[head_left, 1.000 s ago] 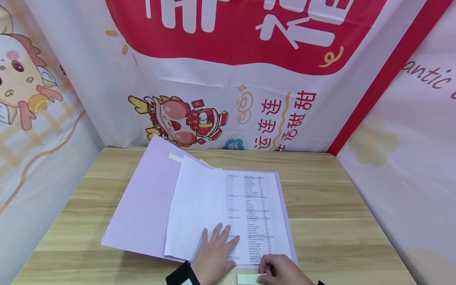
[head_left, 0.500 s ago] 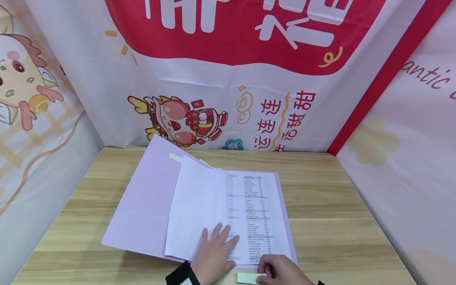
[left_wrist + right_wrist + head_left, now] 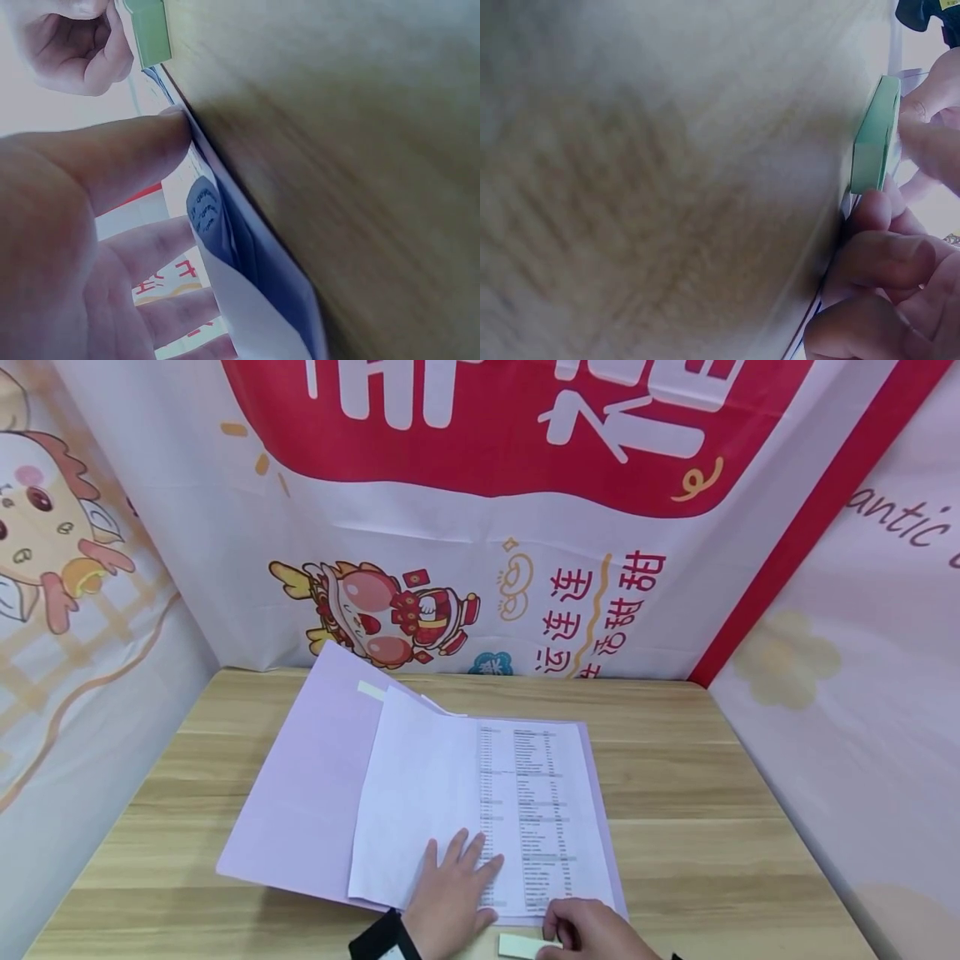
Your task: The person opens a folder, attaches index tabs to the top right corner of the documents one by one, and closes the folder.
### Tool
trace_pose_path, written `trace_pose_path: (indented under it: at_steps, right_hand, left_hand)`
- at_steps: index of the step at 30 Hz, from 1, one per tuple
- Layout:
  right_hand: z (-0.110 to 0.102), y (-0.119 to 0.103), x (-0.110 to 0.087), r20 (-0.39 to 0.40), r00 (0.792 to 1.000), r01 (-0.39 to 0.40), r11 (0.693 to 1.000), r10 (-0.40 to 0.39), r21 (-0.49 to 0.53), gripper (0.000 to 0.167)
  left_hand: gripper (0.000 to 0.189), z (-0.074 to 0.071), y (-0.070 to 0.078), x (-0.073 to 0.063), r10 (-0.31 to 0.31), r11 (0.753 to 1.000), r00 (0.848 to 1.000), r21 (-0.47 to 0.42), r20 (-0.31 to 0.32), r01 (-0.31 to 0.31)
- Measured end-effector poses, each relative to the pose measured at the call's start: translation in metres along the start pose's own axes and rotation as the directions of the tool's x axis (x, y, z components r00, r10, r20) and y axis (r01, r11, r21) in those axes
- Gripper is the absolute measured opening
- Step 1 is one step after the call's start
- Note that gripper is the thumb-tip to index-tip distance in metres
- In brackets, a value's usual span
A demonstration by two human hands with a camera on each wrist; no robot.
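A lilac folder (image 3: 292,802) lies on the table with its left cover raised at a slant. Inside it, printed sheets (image 3: 543,810) are on the right, and a blank white page (image 3: 408,785) stands turned up leftward. My left hand (image 3: 450,893) rests with fingers spread across the blank page and the print. By the folder's front edge sits a pale green sticky note pad (image 3: 521,946). My right hand (image 3: 596,931) pinches it at its right end with curled fingers; how many leaves are held I cannot tell. In the right wrist view the pad (image 3: 874,142) touches the fingertips (image 3: 870,210).
The wooden table (image 3: 690,810) ends at a printed cloth backdrop (image 3: 420,527), with cloth walls on both sides. A small pale label (image 3: 371,691) is stuck near the top of the folder's cover. A black watch (image 3: 382,937) is on the left wrist.
Very little differs. My right thumb has slid slightly left and down along the green pad, and the folder's cover has shifted slightly. The left hand stays still.
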State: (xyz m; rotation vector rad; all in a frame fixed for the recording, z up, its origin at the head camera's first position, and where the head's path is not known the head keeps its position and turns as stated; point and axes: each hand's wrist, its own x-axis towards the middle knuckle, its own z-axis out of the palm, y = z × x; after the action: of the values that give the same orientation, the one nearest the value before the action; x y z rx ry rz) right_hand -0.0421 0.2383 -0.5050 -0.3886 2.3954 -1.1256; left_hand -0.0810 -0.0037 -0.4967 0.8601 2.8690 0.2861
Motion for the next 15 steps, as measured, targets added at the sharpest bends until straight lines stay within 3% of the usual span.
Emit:
trace_pose_path:
  at_steps: [7,11,15]
  right_hand:
    - [0.0028,-0.0041,0.001,-0.01,1.0,-0.027,0.995,0.027,-0.1,0.025]
    - [0.0034,-0.0042,0.0008,-0.009,1.0,-0.021,0.995,0.02,-0.096,0.026]
    - [0.0009,-0.0033,0.0004,-0.014,0.999,0.046,0.995,-0.047,-0.09,0.025]
  left_hand:
    - [0.065,-0.0007,-0.0008,-0.0016,-0.004,1.0,1.0,-0.008,-0.005,0.004]
    - [0.065,-0.0022,-0.0022,-0.002,-0.007,0.999,1.0,-0.043,-0.004,0.007]
    - [0.063,-0.0052,-0.0042,-0.0023,0.008,0.998,0.998,-0.054,-0.055,-0.011]
